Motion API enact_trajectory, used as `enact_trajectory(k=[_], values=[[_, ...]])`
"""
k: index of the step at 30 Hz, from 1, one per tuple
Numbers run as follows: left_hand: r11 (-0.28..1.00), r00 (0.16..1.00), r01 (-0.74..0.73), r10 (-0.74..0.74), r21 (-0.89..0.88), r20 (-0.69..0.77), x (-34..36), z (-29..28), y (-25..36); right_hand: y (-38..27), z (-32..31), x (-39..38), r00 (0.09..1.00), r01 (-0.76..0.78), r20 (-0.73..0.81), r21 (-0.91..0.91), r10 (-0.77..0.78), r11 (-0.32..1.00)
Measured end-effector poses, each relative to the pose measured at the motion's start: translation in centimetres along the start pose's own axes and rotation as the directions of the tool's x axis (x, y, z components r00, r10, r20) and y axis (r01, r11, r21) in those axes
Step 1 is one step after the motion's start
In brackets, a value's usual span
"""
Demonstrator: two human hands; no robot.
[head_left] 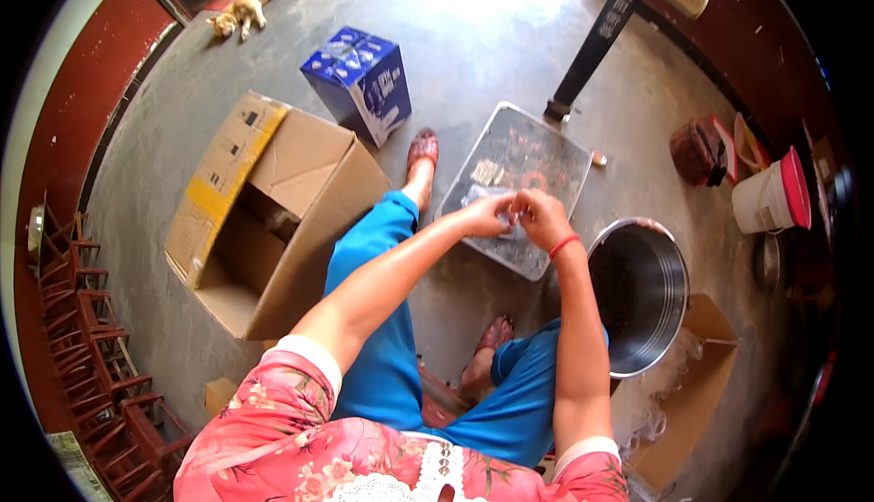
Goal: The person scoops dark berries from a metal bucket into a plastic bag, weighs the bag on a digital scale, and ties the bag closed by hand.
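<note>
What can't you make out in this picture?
Head view only:
- The small thing between the left hand and right hand: hidden by the fingers, too small.
- The clear tray: its contents are blurred by glare.
- The steel pot: its inside is dark.
- The open carton: its depths lie in shadow.
- The chairs: bent and cut off at the rim.

Small item [515, 213] between both hands too small to identify.

both forearms reach fwd, left hand [487, 215] & right hand [539, 215] meet, fingers curled together, touching.
</note>
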State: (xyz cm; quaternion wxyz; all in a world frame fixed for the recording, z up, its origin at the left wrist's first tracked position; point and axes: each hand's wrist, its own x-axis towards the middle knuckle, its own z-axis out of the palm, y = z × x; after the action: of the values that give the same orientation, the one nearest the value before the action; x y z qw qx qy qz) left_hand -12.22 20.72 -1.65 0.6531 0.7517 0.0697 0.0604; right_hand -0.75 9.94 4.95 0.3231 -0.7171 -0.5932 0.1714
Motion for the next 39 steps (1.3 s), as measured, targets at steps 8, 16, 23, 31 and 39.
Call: enact_trajectory(k=[8, 16, 23, 31, 39], values=[[0.98, 0.98, 0.108, -0.077, 0.167, -0.181, 0.6, 0.9, -0.7, 0.7, -0.1, 0.3, 0.991, -0.136, 0.039, 0.327, 0.13, 0.935], [0.984, 0.973, 0.17, -0.159, 0.052, -0.167, 0.9, 0.8, 1.7, 3.7, 0.7, 0.0, 0.976, -0.218, -0.004, -0.053, 0.218, 0.975], [0.966, 0.943, 0.25, -0.226, 0.073, -0.244, 0.7, 0.2, 1.9, 3.1, 0.3, 0.4, 0.955, -0.29, 0.017, -0.149, 0.295, 0.945], [0.914, 0.92, 0.283, -0.345, -0.292, -0.188, 0.8, -0.6, 0.5, 2.7, -0.9, 0.3, 0.921, -0.307, 0.307, 0.192, 0.24, 0.932], [0.973, 0.956, 0.226, -0.214, 0.04, -0.2, 0.9, -0.1, 0.8, 4.5, 2.7, 0.6, 0.948, -0.309, 0.237, 0.523, 0.213, 0.794]])
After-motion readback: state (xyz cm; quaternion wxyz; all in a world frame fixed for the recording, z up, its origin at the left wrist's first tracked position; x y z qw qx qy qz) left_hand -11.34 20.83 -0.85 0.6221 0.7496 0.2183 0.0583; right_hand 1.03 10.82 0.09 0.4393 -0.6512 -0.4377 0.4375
